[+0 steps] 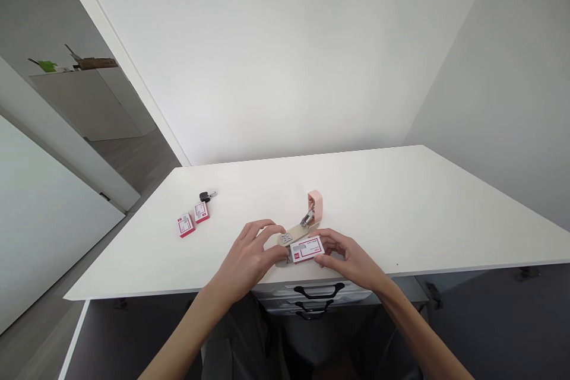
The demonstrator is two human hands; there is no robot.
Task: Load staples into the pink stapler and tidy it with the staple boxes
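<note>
A stapler [296, 233] with a cream base and a pink top lies near the table's front edge. Its pink top stands swung up, and the metal magazine [307, 218] hangs at a slant. The fingers of my left hand [250, 258] curl around the base's near end, beside the metal plate. A small white and red staple box [308, 249] is in my right hand [350, 256], thumb in front and fingers behind. The box's left end is close to my left thumb. Something grey beneath that thumb is too small to make out.
Two similar white and red boxes, one nearer [186, 224] and one farther [202, 212], lie on the table's left side. Behind them is a small black and metal tool [207, 196], perhaps a staple remover. Drawers with black handles [319, 291] sit below the white tabletop [401, 208].
</note>
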